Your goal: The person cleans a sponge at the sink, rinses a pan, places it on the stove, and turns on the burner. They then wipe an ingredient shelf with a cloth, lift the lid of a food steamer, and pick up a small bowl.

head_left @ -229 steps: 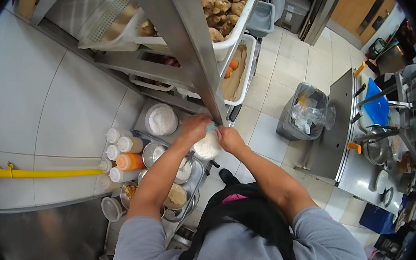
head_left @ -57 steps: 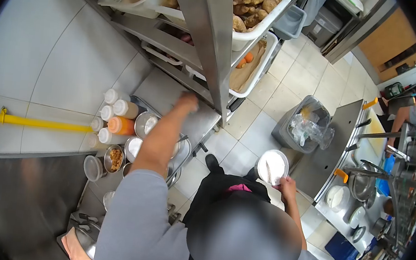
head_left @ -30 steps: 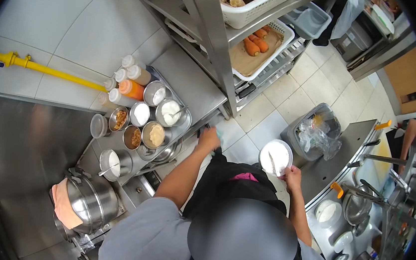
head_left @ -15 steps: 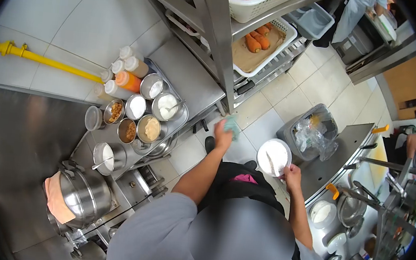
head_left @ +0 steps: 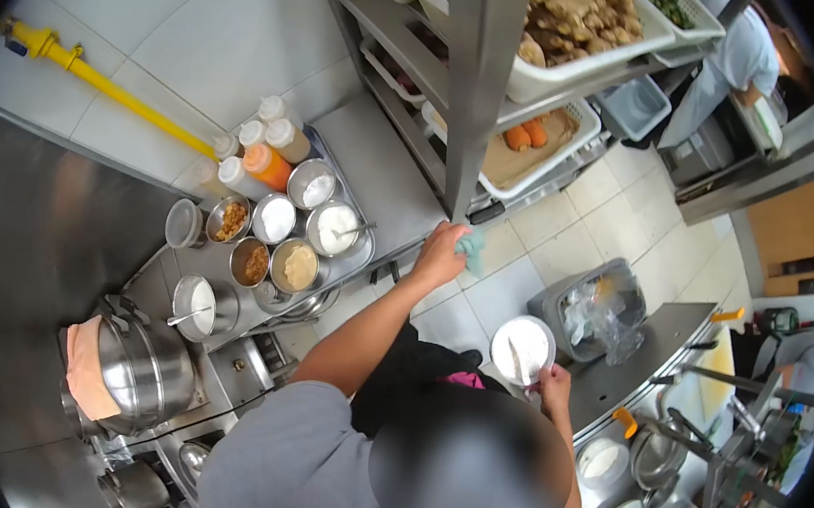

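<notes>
My left hand (head_left: 440, 254) is closed on a pale green cloth (head_left: 470, 249), beside the foot of the steel shelf post and the edge of the steel counter. With its fingers closed on the rim, my right hand (head_left: 556, 387) holds a round container (head_left: 547, 334) of white powder. A light-coloured utensil (head_left: 515, 357) lies in the powder; its exact kind is hard to make out. Just beyond the container stands a grey bin (head_left: 559, 303) with clear plastic bags inside.
On the left counter, a tray (head_left: 360, 254) carries steel pots of white and brown foods and several squeeze bottles (head_left: 266, 164). A steel rack (head_left: 479, 85) holds baskets of ginger (head_left: 586, 21) and carrots (head_left: 526, 134). Another person (head_left: 739, 61) stands at the top right.
My left hand has moved with the cloth toward the counter edge and shelf post. The view has shifted, and my right hand still holds the container.
</notes>
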Motion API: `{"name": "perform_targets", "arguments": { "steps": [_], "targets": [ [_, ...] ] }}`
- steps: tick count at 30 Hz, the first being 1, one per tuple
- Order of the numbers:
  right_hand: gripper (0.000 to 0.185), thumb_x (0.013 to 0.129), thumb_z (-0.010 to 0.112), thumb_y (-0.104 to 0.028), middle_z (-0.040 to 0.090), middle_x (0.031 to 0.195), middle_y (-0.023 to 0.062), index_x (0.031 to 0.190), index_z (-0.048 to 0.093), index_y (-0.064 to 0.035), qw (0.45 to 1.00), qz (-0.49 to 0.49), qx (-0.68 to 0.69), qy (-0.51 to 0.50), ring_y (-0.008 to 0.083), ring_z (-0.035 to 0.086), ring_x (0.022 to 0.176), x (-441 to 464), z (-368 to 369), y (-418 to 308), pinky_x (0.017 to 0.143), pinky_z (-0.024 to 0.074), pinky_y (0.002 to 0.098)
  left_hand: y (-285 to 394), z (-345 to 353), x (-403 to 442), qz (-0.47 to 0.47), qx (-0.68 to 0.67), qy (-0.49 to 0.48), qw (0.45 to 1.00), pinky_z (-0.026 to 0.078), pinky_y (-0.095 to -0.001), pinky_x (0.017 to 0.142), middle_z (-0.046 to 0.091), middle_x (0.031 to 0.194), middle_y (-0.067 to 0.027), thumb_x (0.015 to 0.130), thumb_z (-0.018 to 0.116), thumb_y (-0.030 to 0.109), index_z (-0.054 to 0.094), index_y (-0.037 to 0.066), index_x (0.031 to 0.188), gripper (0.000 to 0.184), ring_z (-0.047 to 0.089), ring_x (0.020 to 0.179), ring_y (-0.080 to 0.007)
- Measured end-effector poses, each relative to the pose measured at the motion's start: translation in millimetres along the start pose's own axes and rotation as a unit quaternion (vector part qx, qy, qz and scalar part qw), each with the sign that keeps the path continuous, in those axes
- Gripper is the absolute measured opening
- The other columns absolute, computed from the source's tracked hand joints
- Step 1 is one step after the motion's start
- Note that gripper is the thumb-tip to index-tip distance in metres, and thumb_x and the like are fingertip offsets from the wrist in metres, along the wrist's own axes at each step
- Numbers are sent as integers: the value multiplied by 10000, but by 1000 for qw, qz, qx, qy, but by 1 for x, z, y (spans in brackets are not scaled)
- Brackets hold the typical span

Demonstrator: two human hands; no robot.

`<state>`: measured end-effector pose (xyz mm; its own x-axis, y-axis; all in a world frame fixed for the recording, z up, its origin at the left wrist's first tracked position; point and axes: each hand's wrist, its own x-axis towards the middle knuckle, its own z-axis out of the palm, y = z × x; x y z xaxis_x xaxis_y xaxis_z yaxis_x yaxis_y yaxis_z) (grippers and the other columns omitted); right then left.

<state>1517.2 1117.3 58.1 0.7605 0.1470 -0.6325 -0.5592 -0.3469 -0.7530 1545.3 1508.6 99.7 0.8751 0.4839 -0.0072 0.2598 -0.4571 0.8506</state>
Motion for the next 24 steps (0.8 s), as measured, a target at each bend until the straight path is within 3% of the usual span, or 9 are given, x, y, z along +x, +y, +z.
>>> {"name": "perform_targets", "arguments": {
  "steps": [3,8,10,12,14,16,19,21,24],
  "targets": [
    [135,806,537,-80,623,685,52,771,627,15,1000,-8,-18,-3,113,573,536,-4,15,-26,498,492,261,39,-67,13,82,240,-85,963,487,-454,848,563,1032,-191,743,616,31,633,68,1050,310,568,947,-406],
    [160,836,505,-100,645,744,62,856,629,1,999,2,7,-36,131,618,595,0,66,-66,548,528,264,-10,-108,91,115,394,-139,901,502,-421,868,541,1189,-199,818,532,98,654,48,1025,246,554,1060,-385],
    [152,837,514,-94,636,748,59,875,627,0,998,16,26,-59,144,620,605,5,91,-80,577,542,283,-93,-100,124,191,453,-359,793,514,-415,861,567,1185,-209,826,505,124,661,41,1002,249,571,1080,-368],
    [147,830,518,-88,615,728,49,873,626,1,996,-10,9,-89,153,613,613,32,109,-66,589,546,295,-129,-119,139,290,378,-282,833,527,-414,842,625,1086,-197,797,549,125,656,14,975,235,611,1036,-351],
    [150,821,516,-78,599,725,51,868,624,13,994,-7,48,-94,161,610,634,42,144,-80,605,549,307,-118,-150,179,212,430,-287,829,536,-410,809,646,1033,-172,807,562,157,653,16,954,222,629,999,-331],
    [155,819,517,-73,615,766,76,871,622,28,993,-37,-1,-113,167,619,664,39,196,-131,629,554,315,-169,-152,236,21,519,4,855,540,-394,748,645,1024,-161,850,535,166,675,84,977,206,646,964,-301],
    [148,815,543,-90,604,718,79,812,607,44,993,-45,55,-98,156,598,608,58,252,-157,604,563,319,-169,-160,250,-27,475,26,879,539,-403,764,644,1064,-164,847,529,123,676,74,1009,225,642,979,-310],
    [160,808,538,-88,609,730,93,807,598,61,992,-33,51,-107,174,612,618,76,278,-169,611,572,329,-145,-173,254,28,435,-139,889,531,-410,808,644,1105,-164,823,555,132,671,55,1033,251,633,1009,-312],
    [156,799,530,-76,612,734,101,806,600,63,990,-51,61,-114,189,616,611,110,318,-173,612,578,334,-113,-187,253,49,391,-122,911,513,-417,854,646,1101,-176,771,598,134,654,43,1052,301,622,1026,-320]
  ]
}}
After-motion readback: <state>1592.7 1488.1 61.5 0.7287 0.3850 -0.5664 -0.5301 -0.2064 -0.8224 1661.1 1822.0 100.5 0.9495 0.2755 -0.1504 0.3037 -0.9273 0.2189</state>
